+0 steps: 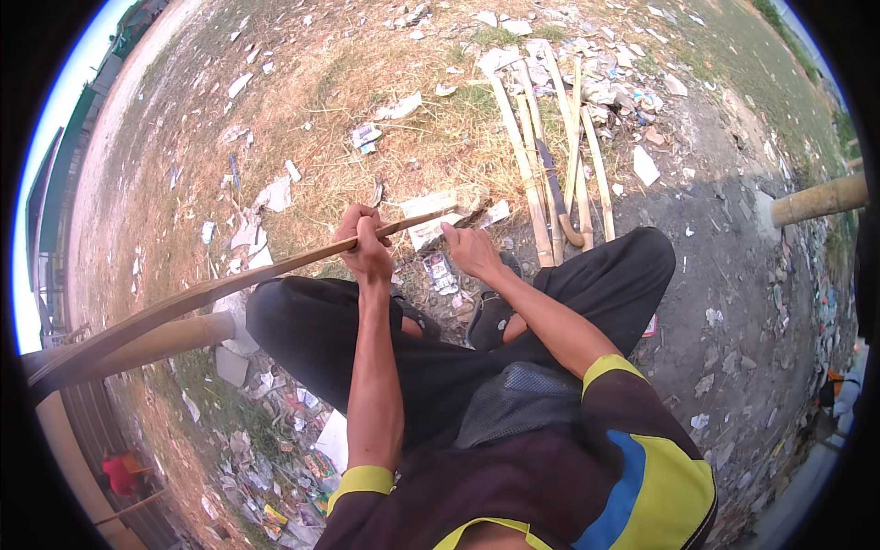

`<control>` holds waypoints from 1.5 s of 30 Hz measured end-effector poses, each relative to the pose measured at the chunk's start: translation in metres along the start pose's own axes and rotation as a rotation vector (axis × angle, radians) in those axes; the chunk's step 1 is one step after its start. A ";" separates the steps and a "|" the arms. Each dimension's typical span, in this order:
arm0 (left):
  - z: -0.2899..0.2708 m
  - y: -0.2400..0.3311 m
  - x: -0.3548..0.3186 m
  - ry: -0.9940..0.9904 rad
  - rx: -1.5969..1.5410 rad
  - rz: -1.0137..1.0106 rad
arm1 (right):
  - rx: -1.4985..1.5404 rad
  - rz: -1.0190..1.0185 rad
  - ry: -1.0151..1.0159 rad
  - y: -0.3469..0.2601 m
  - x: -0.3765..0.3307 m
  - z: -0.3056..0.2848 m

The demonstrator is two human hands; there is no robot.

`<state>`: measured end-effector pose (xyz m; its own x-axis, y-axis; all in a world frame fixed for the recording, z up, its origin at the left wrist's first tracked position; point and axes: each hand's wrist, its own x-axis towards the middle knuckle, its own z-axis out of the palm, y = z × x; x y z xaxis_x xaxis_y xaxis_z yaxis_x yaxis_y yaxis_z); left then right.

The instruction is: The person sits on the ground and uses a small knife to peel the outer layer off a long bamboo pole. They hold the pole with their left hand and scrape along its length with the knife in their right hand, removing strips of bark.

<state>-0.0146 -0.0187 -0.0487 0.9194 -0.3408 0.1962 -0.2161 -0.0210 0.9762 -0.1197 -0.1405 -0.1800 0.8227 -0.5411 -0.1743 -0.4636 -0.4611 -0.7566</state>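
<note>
I sit with knees spread in black trousers, looking down at littered ground. My left hand point(365, 243) is closed around a long thin bamboo strip point(211, 291) that runs from the far left edge up to a tip near a scrap of white paper. My right hand point(470, 247) sits just right of that tip, fingers loosely curled, one finger pointing toward the strip's end; it holds nothing that I can see. A bundle of split bamboo strips point(550, 156) lies on the ground ahead of my right knee, with a dark curved blade point(557, 197) lying among them.
A thick bamboo pole point(174, 339) lies under the strip at left, another pole point(819, 199) juts in at the right edge. Paper scraps and wrappers litter dry grass and bare dirt. A person in red point(119, 474) crouches far down at lower left.
</note>
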 end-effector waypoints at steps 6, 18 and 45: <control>0.002 0.000 -0.009 -0.053 0.051 0.141 | -0.295 0.473 -0.055 0.125 -0.005 0.014; -0.002 0.009 -0.001 0.255 0.025 -0.117 | 0.256 0.053 -0.158 -0.085 -0.014 -0.048; 0.008 0.006 0.001 0.095 0.067 -0.025 | -0.084 0.401 -0.093 0.063 0.017 0.018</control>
<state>-0.0174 -0.0268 -0.0434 0.9511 -0.2487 0.1831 -0.2113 -0.0917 0.9731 -0.1292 -0.1656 -0.2420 0.5961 -0.6253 -0.5037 -0.7752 -0.2848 -0.5639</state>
